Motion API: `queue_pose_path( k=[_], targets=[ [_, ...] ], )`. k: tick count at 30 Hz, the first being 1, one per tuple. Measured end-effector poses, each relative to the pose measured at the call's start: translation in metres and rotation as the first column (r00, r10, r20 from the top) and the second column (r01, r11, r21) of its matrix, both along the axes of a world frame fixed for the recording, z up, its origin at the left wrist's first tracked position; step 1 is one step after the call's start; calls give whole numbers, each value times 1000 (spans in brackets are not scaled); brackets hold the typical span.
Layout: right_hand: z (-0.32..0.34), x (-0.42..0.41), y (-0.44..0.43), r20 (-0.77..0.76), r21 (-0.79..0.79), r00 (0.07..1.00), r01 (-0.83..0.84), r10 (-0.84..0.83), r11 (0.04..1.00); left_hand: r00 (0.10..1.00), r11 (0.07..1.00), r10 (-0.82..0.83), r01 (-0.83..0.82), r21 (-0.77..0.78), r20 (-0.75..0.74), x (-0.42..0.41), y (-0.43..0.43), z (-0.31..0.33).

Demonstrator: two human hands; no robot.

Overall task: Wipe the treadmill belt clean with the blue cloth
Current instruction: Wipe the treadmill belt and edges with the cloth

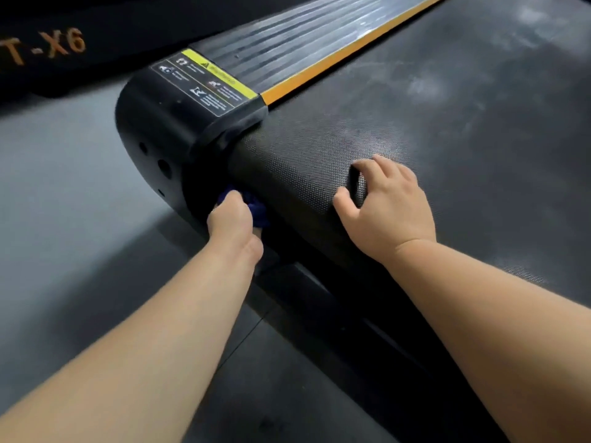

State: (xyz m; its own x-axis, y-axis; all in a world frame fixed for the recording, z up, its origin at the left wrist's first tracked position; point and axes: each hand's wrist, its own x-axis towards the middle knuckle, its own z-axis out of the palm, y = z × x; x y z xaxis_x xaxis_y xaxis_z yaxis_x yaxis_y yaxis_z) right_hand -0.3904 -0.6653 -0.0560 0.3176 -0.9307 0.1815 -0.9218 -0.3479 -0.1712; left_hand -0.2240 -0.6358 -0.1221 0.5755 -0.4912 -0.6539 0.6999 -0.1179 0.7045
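Left hand (232,219): at 9 o'clock of centre, forearm reaching in from 7 o'clock. Fingers are curled round a bunched blue cloth (258,214) and grip it; the knuckles face the camera and the fingertips are hidden.

Blue cloth: dark blue, crumpled, mostly covered by the left hand. It sits in the shadowed gap where the rounded rear end of the treadmill belt (447,139) meets the end cap (150,132), and lies against the belt's left edge there.

Right hand (388,209): at 3 o'clock of centre, forearm entering from 5 o'clock. It holds nothing. Fingers are arched and spread, with fingertips and thumb resting on the belt where it curves down over the rear roller.

Treadmill belt: black, finely dimpled, filling the frame from centre to 2 o'clock. Pale dusty smears (422,87) show at 1 to 2 o'clock.

End cap: black, rounded plastic at 10 o'clock, with small round holes in its side.

Warning label (204,81): on top of the end cap at 11 o'clock, yellow band and white pictograms, text too blurred to read.

Side rail (287,39): ribbed, black, running toward 12 o'clock, with an orange strip (335,59) along its belt side.

Floor (64,203): grey, at 8 o'clock.

Neighbouring black machine base (96,68): at 10 o'clock, orange lettering "T-X6" partly cut off.
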Motion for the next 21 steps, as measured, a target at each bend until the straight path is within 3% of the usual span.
queue_pose_path(
  k=[4, 8, 11, 14, 21],
  targets=[
    [1, 0, -3, 5, -18, 1000, -4, 4, 1000, 1000, 998, 23, -22, -59, 17, -12, 7, 5],
    [-1, -2, -4, 18, -29, 1000, -3, 3, 1000, 981, 991, -131, 126, 39, 143, -64, 35, -1],
    [-1, -1, -5, 28, -26, 1000, 3, -2, 1000, 958, 957, -286, 285, 43, 24, -102, 60, -2],
    [-1, -2, -7, 36, 3, 999, -3, 2, 1000, 929, 935, -354, 348, -68, -108, -106, 66, -4],
    [8, -20, 23, 175, -100, 984, 22, -5, 995, 977, 987, -127, 141, -72, 169, -48, 48, 3]
  ],
)
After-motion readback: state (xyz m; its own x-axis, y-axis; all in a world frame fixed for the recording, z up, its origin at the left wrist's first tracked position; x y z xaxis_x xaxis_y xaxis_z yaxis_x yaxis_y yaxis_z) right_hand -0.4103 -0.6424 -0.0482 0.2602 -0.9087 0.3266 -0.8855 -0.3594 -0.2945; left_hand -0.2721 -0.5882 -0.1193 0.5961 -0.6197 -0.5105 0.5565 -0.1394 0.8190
